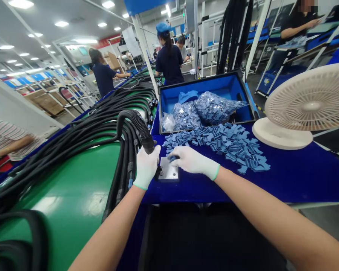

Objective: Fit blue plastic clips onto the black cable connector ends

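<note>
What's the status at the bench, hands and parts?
Left gloved hand gripping black corrugated hose end. Right gloved hand pinching small blue piece over metal plate. Loose blue pieces piled beside plate.

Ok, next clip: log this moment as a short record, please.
Left hand: white-gloved left hand gripping a black corrugated cable
Right hand: white-gloved right hand pinching a small blue piece
Under hands: metal plate on a blue-covered bench
Beside: loose blue pieces; bagged blue pieces in a blue-lined case
Also: green belt; white fan; co-worker
</note>
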`<state>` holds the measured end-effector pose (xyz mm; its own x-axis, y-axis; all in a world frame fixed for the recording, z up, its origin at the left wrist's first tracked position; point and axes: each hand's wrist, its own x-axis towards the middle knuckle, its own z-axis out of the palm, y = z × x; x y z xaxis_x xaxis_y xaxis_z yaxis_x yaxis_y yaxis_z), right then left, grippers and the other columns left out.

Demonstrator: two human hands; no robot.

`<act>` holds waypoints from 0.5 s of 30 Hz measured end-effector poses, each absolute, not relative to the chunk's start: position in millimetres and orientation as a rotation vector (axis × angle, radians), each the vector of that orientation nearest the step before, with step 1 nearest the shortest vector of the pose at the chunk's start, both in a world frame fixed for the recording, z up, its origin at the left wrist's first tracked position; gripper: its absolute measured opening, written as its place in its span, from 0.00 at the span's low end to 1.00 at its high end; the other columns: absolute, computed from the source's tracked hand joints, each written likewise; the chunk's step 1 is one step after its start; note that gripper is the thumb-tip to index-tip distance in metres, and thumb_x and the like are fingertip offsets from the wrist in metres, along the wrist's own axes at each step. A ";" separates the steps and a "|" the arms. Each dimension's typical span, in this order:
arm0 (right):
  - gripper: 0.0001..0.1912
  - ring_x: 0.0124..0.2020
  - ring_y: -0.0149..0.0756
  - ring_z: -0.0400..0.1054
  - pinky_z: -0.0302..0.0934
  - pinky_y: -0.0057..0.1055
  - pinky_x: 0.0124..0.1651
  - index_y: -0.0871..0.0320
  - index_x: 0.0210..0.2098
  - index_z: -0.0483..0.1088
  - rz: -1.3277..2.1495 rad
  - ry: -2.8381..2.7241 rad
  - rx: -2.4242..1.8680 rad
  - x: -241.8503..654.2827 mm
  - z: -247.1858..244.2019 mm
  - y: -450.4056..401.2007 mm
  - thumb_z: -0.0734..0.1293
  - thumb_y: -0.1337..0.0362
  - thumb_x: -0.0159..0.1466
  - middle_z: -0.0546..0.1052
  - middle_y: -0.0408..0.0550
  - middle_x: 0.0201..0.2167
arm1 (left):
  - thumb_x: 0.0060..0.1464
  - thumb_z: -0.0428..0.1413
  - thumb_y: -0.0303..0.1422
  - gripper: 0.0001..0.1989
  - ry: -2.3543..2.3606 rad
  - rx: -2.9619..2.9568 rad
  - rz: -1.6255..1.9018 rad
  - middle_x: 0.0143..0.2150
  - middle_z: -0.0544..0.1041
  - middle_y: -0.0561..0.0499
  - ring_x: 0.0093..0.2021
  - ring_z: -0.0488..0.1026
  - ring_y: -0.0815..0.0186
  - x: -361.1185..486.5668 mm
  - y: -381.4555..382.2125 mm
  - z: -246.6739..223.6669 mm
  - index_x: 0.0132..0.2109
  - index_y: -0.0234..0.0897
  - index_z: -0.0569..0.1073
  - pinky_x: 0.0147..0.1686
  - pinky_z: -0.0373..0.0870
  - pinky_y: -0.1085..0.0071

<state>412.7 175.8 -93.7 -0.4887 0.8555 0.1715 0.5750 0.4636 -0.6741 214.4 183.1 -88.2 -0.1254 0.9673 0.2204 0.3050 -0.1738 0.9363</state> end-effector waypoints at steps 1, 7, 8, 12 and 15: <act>0.08 0.39 0.35 0.72 0.61 0.26 0.42 0.57 0.42 0.79 0.792 -2.234 -1.146 403.1 -93.4 174.7 0.70 0.64 0.64 0.80 0.45 0.39 | 0.56 0.62 0.42 0.18 1.438 1.519 1.322 0.25 0.73 0.55 0.25 0.69 0.66 213.1 183.3 -87.3 0.49 0.35 0.75 0.29 0.67 0.70; 0.16 0.25 0.29 0.60 0.48 0.28 0.29 0.60 0.24 0.68 0.981 -2.242 -1.080 371.1 -106.0 191.6 0.71 0.58 0.63 0.68 0.39 0.22 | 0.54 0.63 0.40 0.19 1.338 1.561 1.265 0.33 0.77 0.49 0.34 0.74 0.62 202.1 189.8 -86.0 0.49 0.33 0.76 0.38 0.71 0.66; 0.17 0.24 0.28 0.59 0.48 0.28 0.29 0.60 0.23 0.67 1.018 -2.238 -1.076 369.1 -107.9 196.4 0.71 0.56 0.62 0.67 0.39 0.21 | 0.54 0.63 0.40 0.19 1.318 1.563 1.258 0.34 0.78 0.49 0.34 0.74 0.62 200.9 191.3 -87.5 0.50 0.33 0.76 0.39 0.71 0.66; 0.20 0.23 0.28 0.57 0.48 0.28 0.28 0.60 0.22 0.69 1.145 -2.216 -1.078 366.6 -111.4 210.4 0.74 0.51 0.57 0.66 0.38 0.20 | 0.56 0.63 0.39 0.18 1.245 1.577 1.254 0.38 0.77 0.49 0.39 0.75 0.61 200.9 195.1 -93.5 0.51 0.35 0.76 0.43 0.72 0.64; 0.21 0.24 0.29 0.60 0.50 0.27 0.28 0.61 0.25 0.74 1.165 -2.179 -1.104 368.2 -111.3 210.3 0.74 0.48 0.56 0.70 0.40 0.22 | 0.57 0.63 0.39 0.17 1.209 1.591 1.244 0.36 0.77 0.49 0.38 0.76 0.61 200.5 192.8 -92.3 0.50 0.35 0.75 0.43 0.73 0.64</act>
<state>368.2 210.3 -111.3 -0.5895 0.8078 0.0050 0.4448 0.3297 -0.8327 200.5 192.8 -92.3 0.0739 0.9666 0.2454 0.2176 -0.2558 0.9419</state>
